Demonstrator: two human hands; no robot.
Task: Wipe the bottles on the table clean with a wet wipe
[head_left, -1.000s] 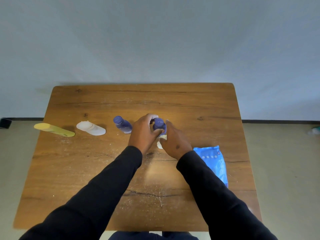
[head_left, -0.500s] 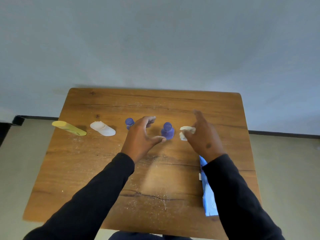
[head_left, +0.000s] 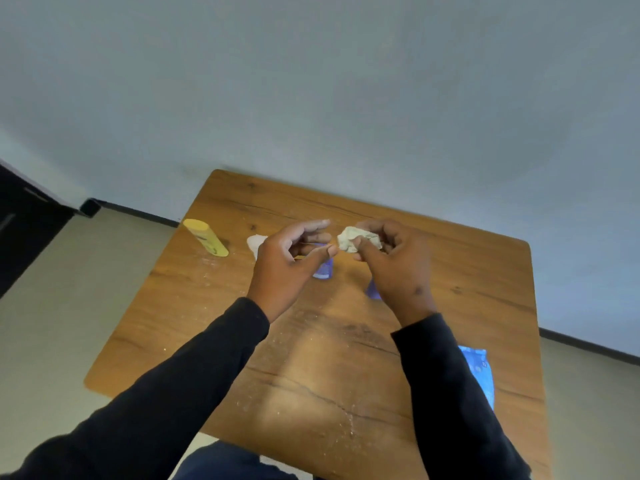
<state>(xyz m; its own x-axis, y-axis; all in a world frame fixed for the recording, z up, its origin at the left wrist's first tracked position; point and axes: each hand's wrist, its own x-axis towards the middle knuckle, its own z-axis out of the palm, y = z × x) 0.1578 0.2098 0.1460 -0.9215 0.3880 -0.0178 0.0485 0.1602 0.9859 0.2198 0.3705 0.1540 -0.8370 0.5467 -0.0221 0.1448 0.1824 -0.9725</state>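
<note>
Above table (head_left: 485, 271), right hand (head_left: 398, 268) grips crumpled wipe (head_left: 353, 239)

Wooden table (head_left: 467, 278), yellow bottle (head_left: 205, 236), purple bottles (head_left: 323, 269), blue wipe pack (head_left: 479, 374)

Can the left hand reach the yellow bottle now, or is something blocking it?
Probably yes. The left hand holds nothing and hangs above the table; the yellow bottle lies to its left with only the white bottle between, low enough to pass over.
</note>
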